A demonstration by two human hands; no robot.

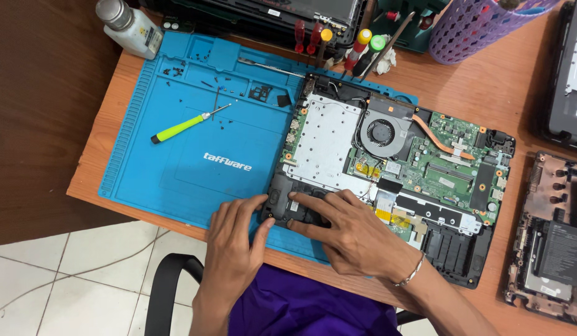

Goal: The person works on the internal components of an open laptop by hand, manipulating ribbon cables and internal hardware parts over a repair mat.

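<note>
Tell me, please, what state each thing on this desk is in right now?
Laptop: opened up, board and fan exposed.
Fan: uncovered, in place.
Black part: at laptop's near-left corner, under both hands.
Left hand: fingers on black part's left end.
Right hand: fingers pressing on black part.
Screwdriver: lying loose on mat.
Mat: flat, small screws scattered on it.
Bottle: capped, lying tilted.

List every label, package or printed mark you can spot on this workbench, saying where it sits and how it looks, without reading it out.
White bottle, far left corner: grey cap, pale paper label on its side.
Blue work mat, left half of the desk: white printed logo near its middle.
Opened laptop, on the mat's right side, hands on its near corner: small white stickers on the green board.
</note>
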